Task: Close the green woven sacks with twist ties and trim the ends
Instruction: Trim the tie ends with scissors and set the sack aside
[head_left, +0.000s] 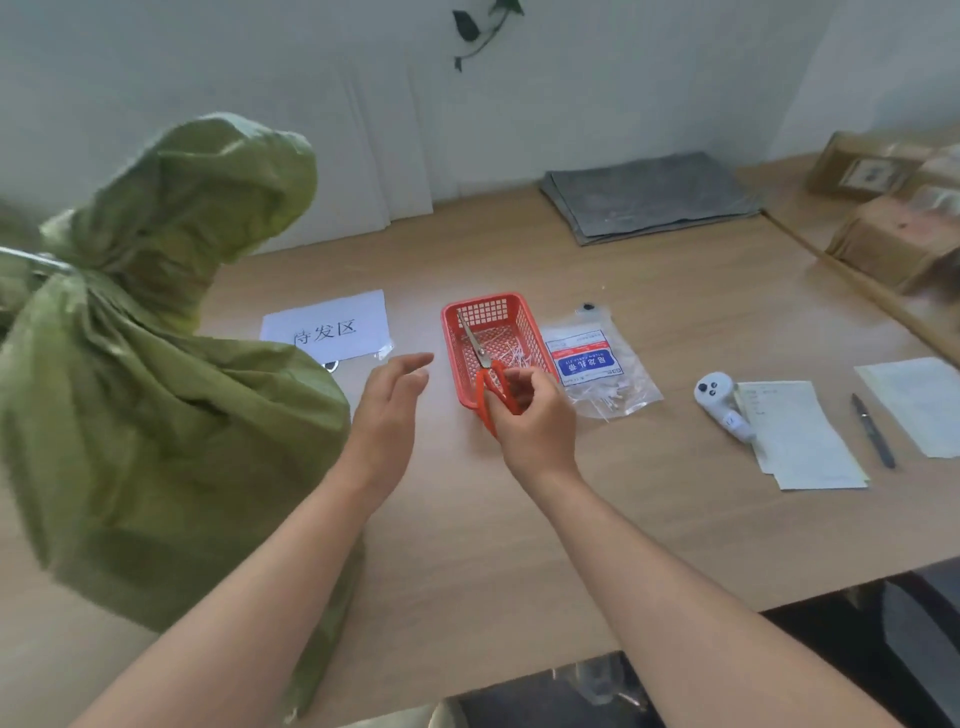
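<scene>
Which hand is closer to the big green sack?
Left. The left hand hovers open beside the green sack; the right hand is farther away, holding the scissors at the red basket.

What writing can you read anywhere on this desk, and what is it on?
"待发区": on the white paper sign.
Blue label on the clear bag of ties: printed text, upside down and too blurred to read.
Paper slips: faint marks, too small to read.
Labels on the cardboard boxes: blurred, unreadable.
</scene>
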